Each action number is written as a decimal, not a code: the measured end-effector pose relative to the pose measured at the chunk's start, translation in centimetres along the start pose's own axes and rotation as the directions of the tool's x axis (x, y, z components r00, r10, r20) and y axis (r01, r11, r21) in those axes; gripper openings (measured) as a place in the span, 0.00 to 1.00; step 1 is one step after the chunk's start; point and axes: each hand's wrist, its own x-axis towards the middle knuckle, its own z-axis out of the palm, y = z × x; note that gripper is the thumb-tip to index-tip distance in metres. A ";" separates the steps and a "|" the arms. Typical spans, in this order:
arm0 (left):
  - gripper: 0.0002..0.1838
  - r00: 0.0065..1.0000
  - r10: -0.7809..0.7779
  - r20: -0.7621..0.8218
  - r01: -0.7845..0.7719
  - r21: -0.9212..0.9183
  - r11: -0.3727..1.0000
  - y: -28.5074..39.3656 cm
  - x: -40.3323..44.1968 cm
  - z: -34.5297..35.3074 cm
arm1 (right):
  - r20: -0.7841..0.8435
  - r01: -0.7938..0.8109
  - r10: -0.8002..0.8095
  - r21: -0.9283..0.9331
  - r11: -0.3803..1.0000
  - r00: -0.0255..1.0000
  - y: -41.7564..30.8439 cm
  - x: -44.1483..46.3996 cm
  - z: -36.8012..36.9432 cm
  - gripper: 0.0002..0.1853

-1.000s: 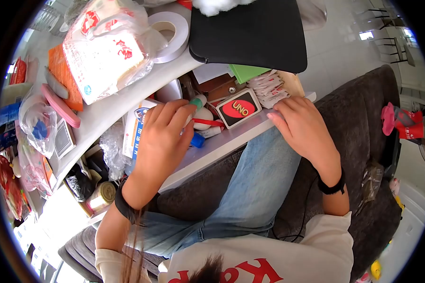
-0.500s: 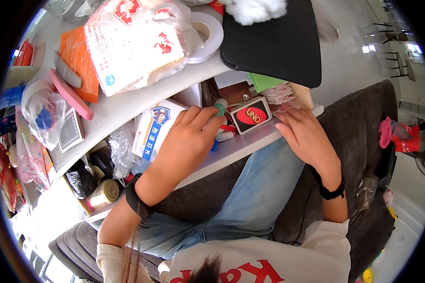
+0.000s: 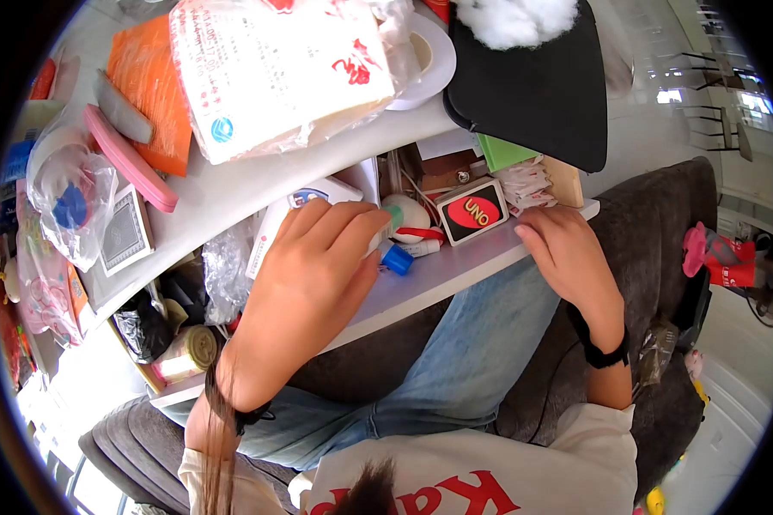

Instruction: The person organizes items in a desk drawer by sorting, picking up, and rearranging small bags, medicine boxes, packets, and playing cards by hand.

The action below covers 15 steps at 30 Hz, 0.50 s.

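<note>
My left hand (image 3: 313, 270) reaches over the drawer with curled fingers, partly covering a white box (image 3: 270, 225). Something pale and greenish shows by its thumb and index finger, mostly hidden. A blue cap (image 3: 395, 258) lies just beyond the thumb, beside a red-and-white item (image 3: 419, 234). My right hand (image 3: 571, 257) rests at the drawer's front edge (image 3: 455, 264), fingers loosely bent and thumb apart, with nothing visible in it. Between the hands, an UNO card box (image 3: 474, 212) sits in the drawer. White paper packets (image 3: 526, 183) are just behind my right fingers.
On the tabletop lie a plastic-wrapped white package (image 3: 283, 81), a tape roll (image 3: 434, 60), an orange packet (image 3: 150, 94), a pink case (image 3: 129, 159) and a black board (image 3: 532, 90) with white fluff (image 3: 520, 19). A dark sofa (image 3: 653, 223) stands close around my legs.
My left hand has moved left and toward me, bringing the blue cap into fuller view. My right fingers have drawn back from the packets to the drawer's edge. The view has shifted slightly.
</note>
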 end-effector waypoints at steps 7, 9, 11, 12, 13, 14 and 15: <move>0.17 0.990 -0.142 0.018 0.142 -0.039 0.989 0.7 -3.1 -2.4 | -0.062 0.064 -0.064 -0.003 0.998 0.996 -1.9 0.6 0.2 0.11; 0.17 0.982 -0.185 0.040 0.187 -0.043 0.981 0.7 -3.8 -2.8 | -0.076 0.108 -0.103 0.057 0.993 0.992 -3.1 1.1 -0.5 0.10; 0.17 0.974 -0.215 0.074 0.219 -0.054 0.974 0.4 -4.6 -2.6 | -0.040 0.113 -0.111 0.072 0.991 0.993 -3.4 1.4 -0.8 0.09; 0.17 0.974 -0.213 0.078 0.218 -0.062 0.974 0.2 -4.9 -2.4 | 0.003 0.102 -0.102 0.053 0.993 0.995 -3.4 1.4 -0.8 0.09; 0.16 0.974 -0.213 0.081 0.218 -0.071 0.973 0.1 -5.1 -2.2 | 0.047 0.091 -0.093 0.034 0.995 0.995 -3.3 1.4 -0.8 0.09; 0.16 0.973 -0.213 0.083 0.220 -0.082 0.972 0.0 -5.4 -2.0 | 0.021 0.064 -0.064 -0.006 0.998 0.998 -3.0 1.3 -0.6 0.09; 0.16 0.973 -0.213 0.091 0.220 -0.079 0.972 0.0 -5.5 -1.9 | -0.006 0.037 -0.037 -0.048 0.998 0.999 -2.4 1.0 -0.1 0.09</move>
